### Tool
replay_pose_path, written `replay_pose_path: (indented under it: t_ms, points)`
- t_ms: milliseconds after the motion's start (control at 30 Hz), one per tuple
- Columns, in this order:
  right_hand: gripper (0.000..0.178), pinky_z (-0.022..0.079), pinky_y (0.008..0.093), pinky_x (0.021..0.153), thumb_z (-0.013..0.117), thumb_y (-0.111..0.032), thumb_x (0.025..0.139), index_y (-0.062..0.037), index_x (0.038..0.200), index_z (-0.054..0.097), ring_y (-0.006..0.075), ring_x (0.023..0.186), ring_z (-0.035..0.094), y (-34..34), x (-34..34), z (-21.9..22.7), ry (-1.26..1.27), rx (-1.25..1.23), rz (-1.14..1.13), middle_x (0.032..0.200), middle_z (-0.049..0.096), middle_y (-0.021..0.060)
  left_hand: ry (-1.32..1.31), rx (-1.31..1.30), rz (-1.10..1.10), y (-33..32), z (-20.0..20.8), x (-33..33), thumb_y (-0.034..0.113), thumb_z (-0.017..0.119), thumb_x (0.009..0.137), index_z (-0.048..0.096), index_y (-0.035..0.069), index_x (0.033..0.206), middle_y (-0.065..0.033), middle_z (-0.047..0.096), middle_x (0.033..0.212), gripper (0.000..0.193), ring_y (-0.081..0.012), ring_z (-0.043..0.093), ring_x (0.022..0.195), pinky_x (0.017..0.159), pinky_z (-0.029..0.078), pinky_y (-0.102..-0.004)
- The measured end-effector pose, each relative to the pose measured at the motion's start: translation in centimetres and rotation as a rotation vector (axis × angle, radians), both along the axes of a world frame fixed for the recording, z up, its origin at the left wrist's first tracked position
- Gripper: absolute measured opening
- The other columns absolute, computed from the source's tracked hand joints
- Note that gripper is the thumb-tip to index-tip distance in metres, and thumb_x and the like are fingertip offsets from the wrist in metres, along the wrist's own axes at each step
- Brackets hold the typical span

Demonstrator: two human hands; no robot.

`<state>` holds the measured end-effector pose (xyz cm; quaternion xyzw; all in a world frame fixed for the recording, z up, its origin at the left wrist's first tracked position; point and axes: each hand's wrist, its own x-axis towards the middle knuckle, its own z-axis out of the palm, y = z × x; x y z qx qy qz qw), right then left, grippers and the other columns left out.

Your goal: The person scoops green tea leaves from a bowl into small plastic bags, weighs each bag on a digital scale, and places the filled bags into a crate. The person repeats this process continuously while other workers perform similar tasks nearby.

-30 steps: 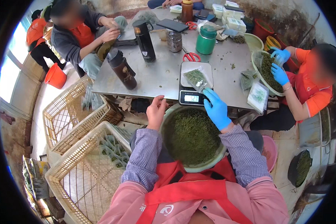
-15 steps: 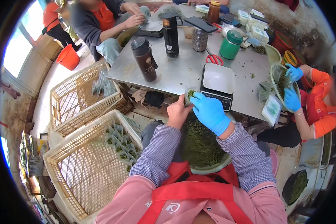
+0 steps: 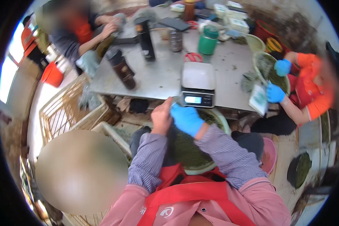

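Observation:
My bare left hand (image 3: 161,117) and my blue-gloved right hand (image 3: 187,120) come together just in front of the table edge. Between their fingertips they pinch a small clear plastic bag (image 3: 176,100), mostly covered by the fingers. Below them, between my knees, sits a pale green tub (image 3: 225,124) with loose dark green leafy bits (image 3: 192,150) in it. Right beyond my hands a kitchen scale (image 3: 198,81) stands on the table with its display lit and its pan bare.
The metal table (image 3: 154,81) carries two dark flasks (image 3: 121,69), red scissors (image 3: 193,57) and a green jar (image 3: 208,40). Plastic crates (image 3: 66,109) stand at left, partly behind a large blurred patch. Co-workers sit at far left and right; a pink basin (image 3: 269,154) lies beside my right knee.
The view has shifted, so the table things sit further left. The scale's display has lit up. My hands stay together on the bag, whose green contents no longer show clearly.

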<state>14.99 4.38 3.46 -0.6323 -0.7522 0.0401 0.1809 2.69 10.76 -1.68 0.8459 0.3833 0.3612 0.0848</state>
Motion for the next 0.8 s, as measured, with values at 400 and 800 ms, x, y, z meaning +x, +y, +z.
replay_pose_path:
  t_ms: [400, 800]
  points:
    - [0.044, 0.051, 0.0282, 0.068, 0.059, -0.013, 0.084, -0.0031, 0.127, 0.052, 0.0123, 0.076, 0.061, -4.3, 18.8, 4.8, 1.017, 0.203, -0.503, 0.102, 0.064, 0.0078, -0.138, -0.481, 0.201, 0.6, 1.0, 0.1, 0.042, 0.075, 0.072, 0.057, 0.011, 0.122, -0.0144, 0.069, 0.097, 0.062, -0.0296, 0.067, 0.088, 0.077, 0.051, -0.0370]
    - [0.027, 0.044, 0.0238, 0.057, 0.055, -0.015, 0.086, -0.0054, 0.111, 0.059, 0.0104, 0.064, 0.054, 1.5, 29.8, 1.4, 1.543, 0.441, -0.735, 0.080, 0.060, 0.0015, -0.267, -0.661, 0.121, -1.4, 1.9, -2.4, 0.049, 0.056, 0.087, 0.056, 0.009, 0.119, -0.0216, 0.065, 0.089, 0.051, -0.0344, 0.065, 0.088, 0.080, 0.049, -0.0372]
